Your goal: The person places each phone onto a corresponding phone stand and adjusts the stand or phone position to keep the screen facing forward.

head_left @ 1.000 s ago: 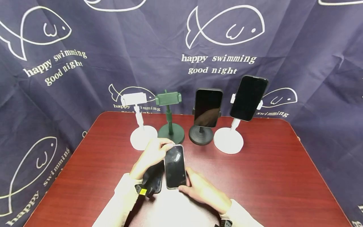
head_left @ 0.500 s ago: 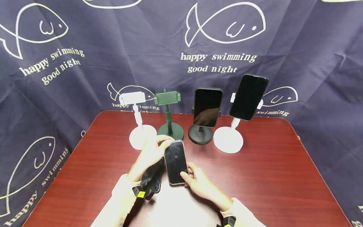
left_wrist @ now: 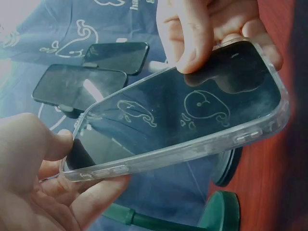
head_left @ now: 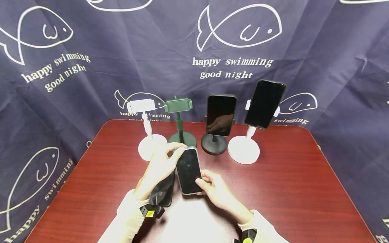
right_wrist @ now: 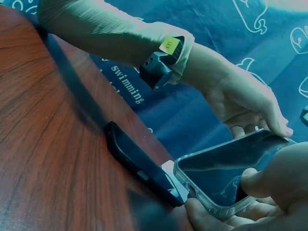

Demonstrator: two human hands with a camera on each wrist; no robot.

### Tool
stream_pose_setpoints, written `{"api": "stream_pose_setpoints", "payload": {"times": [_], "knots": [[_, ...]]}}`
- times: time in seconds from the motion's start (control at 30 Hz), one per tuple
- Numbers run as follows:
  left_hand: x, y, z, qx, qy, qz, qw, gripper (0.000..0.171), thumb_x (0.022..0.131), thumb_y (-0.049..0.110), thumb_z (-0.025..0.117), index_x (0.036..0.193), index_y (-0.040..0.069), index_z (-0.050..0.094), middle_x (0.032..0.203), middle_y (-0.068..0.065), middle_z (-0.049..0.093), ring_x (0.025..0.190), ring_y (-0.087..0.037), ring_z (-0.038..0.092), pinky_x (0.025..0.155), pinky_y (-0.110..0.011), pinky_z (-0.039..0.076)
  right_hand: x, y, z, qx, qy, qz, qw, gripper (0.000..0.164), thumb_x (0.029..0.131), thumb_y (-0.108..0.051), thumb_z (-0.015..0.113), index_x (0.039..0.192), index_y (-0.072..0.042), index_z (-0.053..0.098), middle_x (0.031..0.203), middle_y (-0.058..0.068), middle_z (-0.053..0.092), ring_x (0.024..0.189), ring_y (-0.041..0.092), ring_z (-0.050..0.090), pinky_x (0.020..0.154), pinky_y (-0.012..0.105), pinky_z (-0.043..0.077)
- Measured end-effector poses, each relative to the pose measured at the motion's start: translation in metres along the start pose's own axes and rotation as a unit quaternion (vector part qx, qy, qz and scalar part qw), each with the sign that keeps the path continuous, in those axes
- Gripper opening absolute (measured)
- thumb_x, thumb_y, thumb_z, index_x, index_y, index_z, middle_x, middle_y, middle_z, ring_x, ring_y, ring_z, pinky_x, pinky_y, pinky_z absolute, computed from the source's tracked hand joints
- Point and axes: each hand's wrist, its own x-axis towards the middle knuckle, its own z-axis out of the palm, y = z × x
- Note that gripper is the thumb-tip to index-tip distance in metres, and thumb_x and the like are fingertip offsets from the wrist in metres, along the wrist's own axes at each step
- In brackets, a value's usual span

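A dark-screened smartphone [head_left: 188, 172] in a clear case is held between both hands above the table, tilted. My left hand [head_left: 161, 166] pinches its upper left corner, with the thumb on the edge in the left wrist view. The right hand [head_left: 216, 189] grips the lower right part, thumb on the screen and fingers behind, plainest in the right wrist view. Under the left wrist lies a second black phone [head_left: 164, 193], partly covered by the left hand and forearm; the right wrist view shows this black phone [right_wrist: 139, 161] flat on the wood.
Behind the hands stand a white phone holder [head_left: 141, 106] and a green holder [head_left: 178, 105]. Farther right, a black stand [head_left: 214, 144] carries an upright phone [head_left: 221, 114], and another white stand [head_left: 243, 150] carries a tilted phone [head_left: 265, 104]. A fish-print cloth [head_left: 136, 54] hangs behind the red-brown table [head_left: 288, 189].
The clear-cased phone has shifted forward, away from the body, its lower end most. My right hand moved forward with it, its thumb now on the screen. The left hand barely moved.
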Motion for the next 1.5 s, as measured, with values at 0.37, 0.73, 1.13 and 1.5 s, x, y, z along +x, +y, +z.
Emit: {"api": "stream_pose_setpoints", "payload": {"times": [0.37,0.73,1.13,1.5], "knots": [[-0.001,0.006,-0.003,-0.038,-0.013,-0.010,0.9991,0.032,0.094,0.022,0.076,0.126,0.024,0.069,0.091,0.002,0.074,0.051,-0.008,0.048,0.053,-0.023,0.039,-0.003,-0.008,-0.004,-0.009,0.027,-0.025,0.999,0.027,0.102,-0.003,0.057,0.122,0.015,0.059,0.114,0.035,0.069,0.093,0.010,0.073,0.081,0.043,0.062],[-0.002,0.012,0.000,-0.184,-0.081,-0.013,0.9795,0.059,0.090,0.007,0.078,0.143,0.018,0.054,0.115,-0.010,0.073,0.079,-0.015,0.075,0.073,-0.029,0.061,-0.009,-0.028,-0.009,-0.021,0.029,-0.044,0.998,0.028,0.103,-0.006,0.058,0.126,0.010,0.060,0.115,0.031,0.071,0.093,0.007,0.074,0.083,0.036,0.062],[-0.005,0.016,0.006,-0.154,-0.104,-0.039,0.9818,0.055,0.088,0.017,0.082,0.137,0.020,0.057,0.121,-0.006,0.073,0.091,-0.019,0.076,0.078,-0.033,0.061,-0.014,-0.049,-0.019,-0.098,0.106,-0.065,0.987,0.025,0.100,-0.011,0.066,0.124,-0.008,0.069,0.112,0.010,0.078,0.096,0.007,0.073,0.086,0.025,0.058],[-0.008,0.015,0.013,-0.117,-0.109,-0.009,0.9871,0.045,0.087,0.018,0.083,0.128,0.025,0.065,0.097,0.002,0.073,0.081,-0.016,0.071,0.074,-0.032,0.061,-0.015,-0.058,-0.024,-0.124,0.176,-0.084,0.973,0.019,0.096,-0.005,0.069,0.115,0.000,0.071,0.103,0.015,0.077,0.087,0.001,0.068,0.078,0.020,0.056]]}}
